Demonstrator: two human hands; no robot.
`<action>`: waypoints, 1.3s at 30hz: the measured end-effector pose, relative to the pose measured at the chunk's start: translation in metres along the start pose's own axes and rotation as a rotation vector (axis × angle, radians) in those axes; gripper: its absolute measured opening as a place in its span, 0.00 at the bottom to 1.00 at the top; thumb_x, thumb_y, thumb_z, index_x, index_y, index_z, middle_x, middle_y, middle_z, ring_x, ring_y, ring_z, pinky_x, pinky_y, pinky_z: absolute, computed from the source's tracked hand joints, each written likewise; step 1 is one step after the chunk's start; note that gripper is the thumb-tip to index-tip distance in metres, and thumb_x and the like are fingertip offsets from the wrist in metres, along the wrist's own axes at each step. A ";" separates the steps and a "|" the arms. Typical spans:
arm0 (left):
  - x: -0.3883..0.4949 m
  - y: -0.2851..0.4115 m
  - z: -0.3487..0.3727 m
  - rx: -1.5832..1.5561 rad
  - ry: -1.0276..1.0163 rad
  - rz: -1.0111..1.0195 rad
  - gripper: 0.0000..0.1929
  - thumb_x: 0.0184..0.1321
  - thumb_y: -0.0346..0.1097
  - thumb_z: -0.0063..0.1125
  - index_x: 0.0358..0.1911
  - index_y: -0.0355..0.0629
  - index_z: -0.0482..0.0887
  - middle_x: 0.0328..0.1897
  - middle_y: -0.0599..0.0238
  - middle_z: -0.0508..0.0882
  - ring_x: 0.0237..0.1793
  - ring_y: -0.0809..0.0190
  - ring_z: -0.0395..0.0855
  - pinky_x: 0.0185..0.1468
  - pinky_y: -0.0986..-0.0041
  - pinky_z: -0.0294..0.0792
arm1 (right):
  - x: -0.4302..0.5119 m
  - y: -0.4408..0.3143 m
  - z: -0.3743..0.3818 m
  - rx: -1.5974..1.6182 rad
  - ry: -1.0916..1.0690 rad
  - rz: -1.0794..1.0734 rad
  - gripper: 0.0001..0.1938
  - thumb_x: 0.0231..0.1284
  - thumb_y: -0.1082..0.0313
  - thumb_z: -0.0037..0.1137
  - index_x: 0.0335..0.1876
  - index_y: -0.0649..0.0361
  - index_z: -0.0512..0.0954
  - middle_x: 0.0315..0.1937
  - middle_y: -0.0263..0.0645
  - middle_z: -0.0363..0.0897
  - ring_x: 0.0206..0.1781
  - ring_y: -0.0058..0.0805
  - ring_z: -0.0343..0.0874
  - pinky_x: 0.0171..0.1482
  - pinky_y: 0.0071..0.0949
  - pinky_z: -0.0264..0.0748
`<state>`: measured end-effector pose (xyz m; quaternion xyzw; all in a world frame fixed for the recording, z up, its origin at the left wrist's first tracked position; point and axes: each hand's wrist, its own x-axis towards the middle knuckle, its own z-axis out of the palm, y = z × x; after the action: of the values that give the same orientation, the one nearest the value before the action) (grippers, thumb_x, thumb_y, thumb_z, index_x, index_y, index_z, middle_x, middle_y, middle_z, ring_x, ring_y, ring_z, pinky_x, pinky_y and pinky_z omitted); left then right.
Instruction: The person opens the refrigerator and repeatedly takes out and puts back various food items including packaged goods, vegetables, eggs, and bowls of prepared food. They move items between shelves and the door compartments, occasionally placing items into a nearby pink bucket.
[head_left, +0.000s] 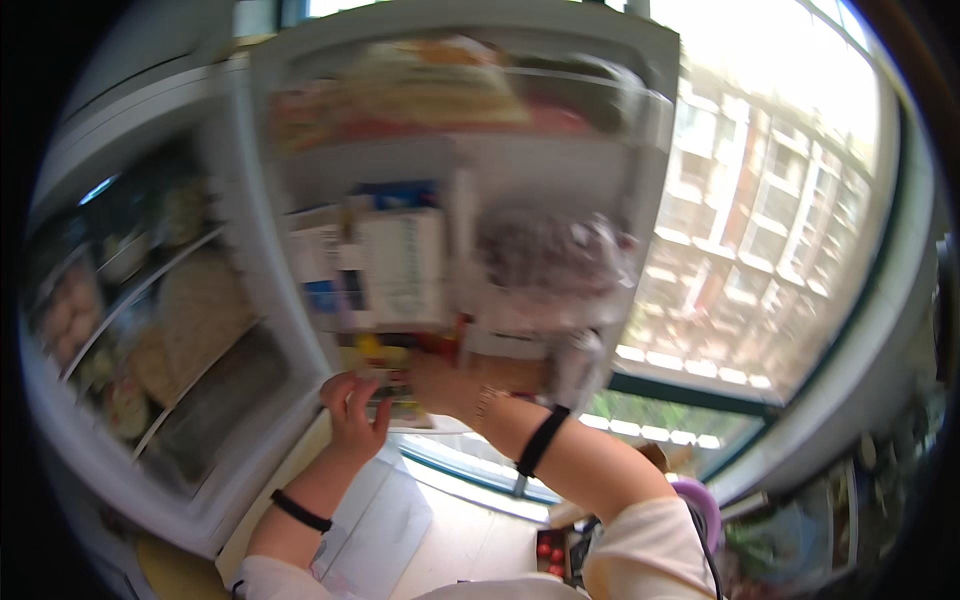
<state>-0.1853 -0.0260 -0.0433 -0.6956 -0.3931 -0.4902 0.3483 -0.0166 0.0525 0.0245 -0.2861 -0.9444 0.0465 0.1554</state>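
An open refrigerator door (540, 165) fills the middle of the view, its shelves facing me. My left hand (356, 424) is at the left end of the lowest door shelf, thumb and fingers apart, with nothing seen between them. Reaching into that same shelf is my right hand (442, 382); its fingers are blurred, so any hold is unclear. A small yellow-capped container (367, 346) stands between the hands. Above it are white cartons (405, 266), which bear writing. Dark contents fill a clear plastic bag (551, 251) to their right.
Bagged food (427, 90) lies on the top door shelf. The refrigerator interior (247, 375) at left holds eggs (71, 307) and bags (199, 307). A barred window (750, 225) is at right. Red round items (551, 551) sit in a box below.
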 end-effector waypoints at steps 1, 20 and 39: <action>-0.002 0.004 -0.001 0.004 -0.263 0.009 0.23 0.45 0.32 0.67 0.49 0.48 0.79 0.55 0.53 0.72 0.58 0.45 0.69 0.62 0.51 0.62 | -0.005 0.000 -0.006 0.111 -0.019 -0.080 0.14 0.61 0.64 0.54 0.43 0.68 0.77 0.36 0.56 0.82 0.41 0.51 0.84 0.40 0.43 0.79; -0.043 0.048 0.027 0.237 -0.461 -0.043 0.36 0.70 0.50 0.45 0.76 0.44 0.48 0.80 0.51 0.51 0.78 0.40 0.47 0.74 0.38 0.38 | -0.682 0.173 0.195 0.463 0.194 1.734 0.29 0.73 0.52 0.34 0.25 0.64 0.82 0.19 0.43 0.81 0.23 0.38 0.81 0.36 0.37 0.77; -0.111 0.309 0.155 -1.037 -1.047 -0.525 0.04 0.63 0.28 0.56 0.31 0.39 0.80 0.30 0.58 0.81 0.34 0.54 0.78 0.41 0.66 0.71 | -0.797 0.183 0.251 1.977 1.523 1.981 0.10 0.72 0.64 0.46 0.47 0.62 0.72 0.32 0.43 0.76 0.28 0.35 0.78 0.25 0.26 0.79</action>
<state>0.1294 -0.0528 -0.2231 -0.7944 -0.3788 -0.2859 -0.3792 0.6279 -0.2370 -0.4581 0.5065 -0.3021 -0.5445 -0.5964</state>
